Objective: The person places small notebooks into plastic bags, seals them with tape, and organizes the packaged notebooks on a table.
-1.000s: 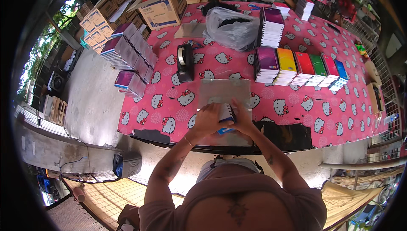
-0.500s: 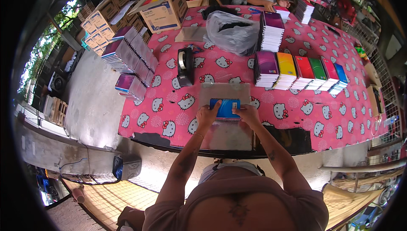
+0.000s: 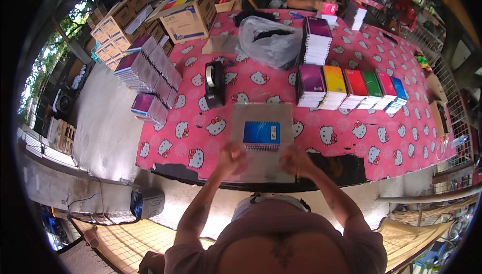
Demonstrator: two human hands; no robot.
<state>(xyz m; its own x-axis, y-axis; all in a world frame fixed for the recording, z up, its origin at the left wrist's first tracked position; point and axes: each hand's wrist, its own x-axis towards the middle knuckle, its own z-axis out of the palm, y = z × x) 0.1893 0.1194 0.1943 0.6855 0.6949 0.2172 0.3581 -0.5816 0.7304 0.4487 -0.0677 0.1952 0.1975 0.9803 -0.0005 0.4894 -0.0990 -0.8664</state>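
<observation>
Drawn back since the earlier frame, the left hand (image 3: 230,158) and right hand (image 3: 296,161) have released the blue notebooks (image 3: 261,132) and hover nearer the body. Motion blur hides the fingers, so I cannot tell whether they are together or apart. The notebooks lie, apparently squared up, on a clear sheet (image 3: 282,114) on the counter (image 3: 339,119); the sheet is not folded over them. At left, bundles (image 3: 148,73) appear covered in clear plastic; the coloured stacks (image 3: 355,83) at right look uncovered. A tape dispenser (image 3: 215,84) stands beyond the sheet's left corner, a plastic bag (image 3: 271,40) farther back; nothing blocks the hands.
</observation>
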